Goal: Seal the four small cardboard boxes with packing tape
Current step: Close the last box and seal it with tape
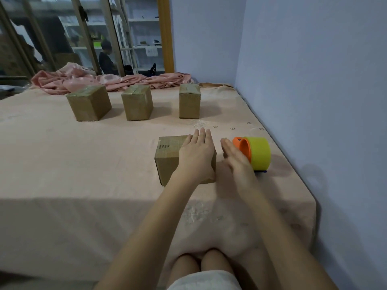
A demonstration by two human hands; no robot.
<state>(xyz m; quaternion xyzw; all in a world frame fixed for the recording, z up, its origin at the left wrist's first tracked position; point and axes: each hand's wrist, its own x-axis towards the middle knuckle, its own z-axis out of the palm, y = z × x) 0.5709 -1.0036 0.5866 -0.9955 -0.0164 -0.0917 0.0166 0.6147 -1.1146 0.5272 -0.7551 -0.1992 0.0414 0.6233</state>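
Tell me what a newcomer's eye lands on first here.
The bright yellow tape roll on its orange dispenser, near the table's right edge, with the right hand open beside it. Next, the left hand lying flat on the nearest cardboard box, and three more boxes in a row behind.

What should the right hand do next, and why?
Probably close the right hand on the tape dispenser. It is open beside the dispenser, not gripping it, while the left hand lies flat on the near box. The three far boxes already show tape on top.
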